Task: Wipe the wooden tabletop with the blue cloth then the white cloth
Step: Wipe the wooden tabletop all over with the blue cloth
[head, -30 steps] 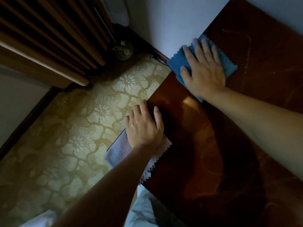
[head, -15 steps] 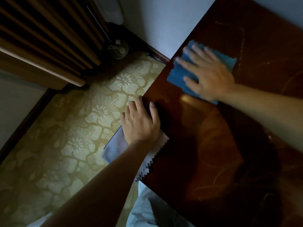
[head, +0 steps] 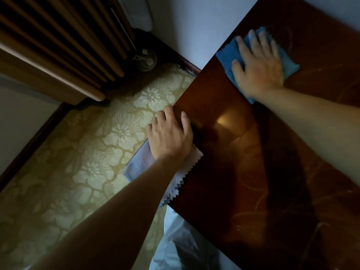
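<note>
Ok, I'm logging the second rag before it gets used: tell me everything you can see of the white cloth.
The white cloth is a thin pale fabric with a zigzag pinked edge. It lies flat at the near left edge of the wooden tabletop, partly draped off the side, where it looks bluish-grey in shadow. The left hand rests on it, fingers extended, and the forearm covers its middle. It lies well apart from the blue cloth.

blue cloth (head: 228, 55): middle hidden under the right hand (head: 259, 73), whose fingertips blur.
white cloth (head: 190, 162): largely covered by the left hand (head: 169, 137).
bench (head: 253, 162): cut off at right and bottom edges.
</note>
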`<action>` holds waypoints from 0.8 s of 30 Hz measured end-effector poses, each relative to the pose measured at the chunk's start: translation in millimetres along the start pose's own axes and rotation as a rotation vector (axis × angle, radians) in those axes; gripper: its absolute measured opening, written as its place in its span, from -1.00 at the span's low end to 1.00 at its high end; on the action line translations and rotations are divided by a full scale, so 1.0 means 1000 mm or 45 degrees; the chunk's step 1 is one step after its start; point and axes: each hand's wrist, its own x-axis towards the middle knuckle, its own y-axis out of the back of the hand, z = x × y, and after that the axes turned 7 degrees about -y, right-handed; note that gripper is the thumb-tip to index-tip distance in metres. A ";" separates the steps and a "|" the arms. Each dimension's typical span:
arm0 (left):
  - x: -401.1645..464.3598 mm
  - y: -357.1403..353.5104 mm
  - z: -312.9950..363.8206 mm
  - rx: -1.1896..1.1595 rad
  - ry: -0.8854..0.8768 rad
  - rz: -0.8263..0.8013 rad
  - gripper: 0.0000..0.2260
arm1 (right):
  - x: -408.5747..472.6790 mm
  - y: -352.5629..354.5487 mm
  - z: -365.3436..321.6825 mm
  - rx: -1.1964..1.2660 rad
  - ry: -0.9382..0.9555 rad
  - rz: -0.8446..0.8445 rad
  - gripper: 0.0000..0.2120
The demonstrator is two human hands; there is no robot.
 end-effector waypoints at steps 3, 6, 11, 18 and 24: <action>0.006 0.003 0.005 -0.033 0.067 -0.035 -0.62 | -0.030 -0.006 -0.013 -0.032 0.160 0.008 -0.33; 0.020 0.005 0.019 -0.064 0.080 -0.048 -0.64 | -0.044 -0.009 -0.008 -0.059 0.412 -0.032 -0.34; 0.060 -0.001 0.062 -0.105 -0.217 -0.039 -0.61 | -0.027 -0.003 0.014 -0.065 0.616 -0.122 -0.34; 0.097 -0.029 0.112 -0.069 -0.150 -0.036 -0.51 | 0.015 0.010 0.046 -0.043 0.506 -0.130 -0.35; 0.095 -0.038 0.112 0.064 -0.163 0.023 -0.48 | 0.062 0.018 0.060 -0.007 0.154 -0.082 -0.34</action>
